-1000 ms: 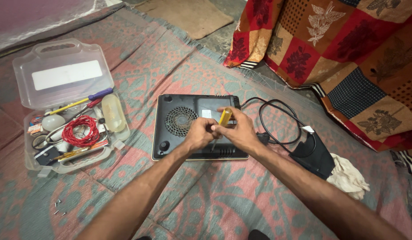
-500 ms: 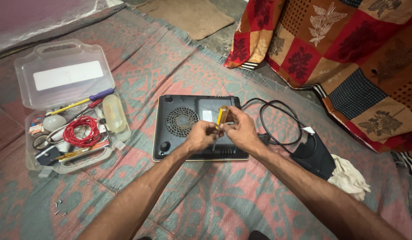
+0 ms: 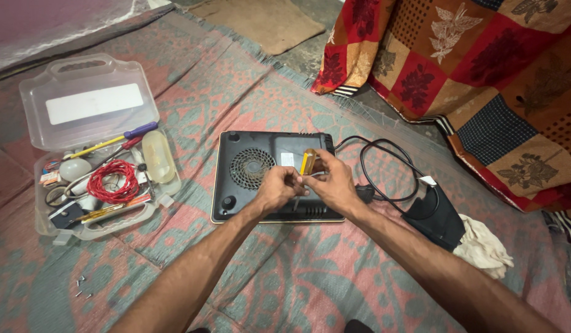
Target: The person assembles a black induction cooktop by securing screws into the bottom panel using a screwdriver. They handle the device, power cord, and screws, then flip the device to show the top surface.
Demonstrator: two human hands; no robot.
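Note:
A black induction cooktop (image 3: 248,165) lies upside down on the mat, its round fan grille facing up. Over its near right part, my right hand (image 3: 334,182) grips a yellow-handled screwdriver (image 3: 308,161), held nearly upright with the shaft pointing down at the cooktop's base. My left hand (image 3: 278,187) is closed around the lower shaft, touching my right hand. The tip is hidden by my fingers.
An open clear plastic toolbox (image 3: 88,145) at the left holds screwdrivers, a red wire coil and small parts. Loose screws (image 3: 82,288) lie on the mat. The black power cord (image 3: 384,169) loops right toward a black cover piece (image 3: 436,216) and a white rag (image 3: 482,246). A patterned quilt (image 3: 482,80) lies behind.
The screwdriver handle has shifted slightly left and turned a little between my fingers. Both hands stay over the same spot on the cooktop.

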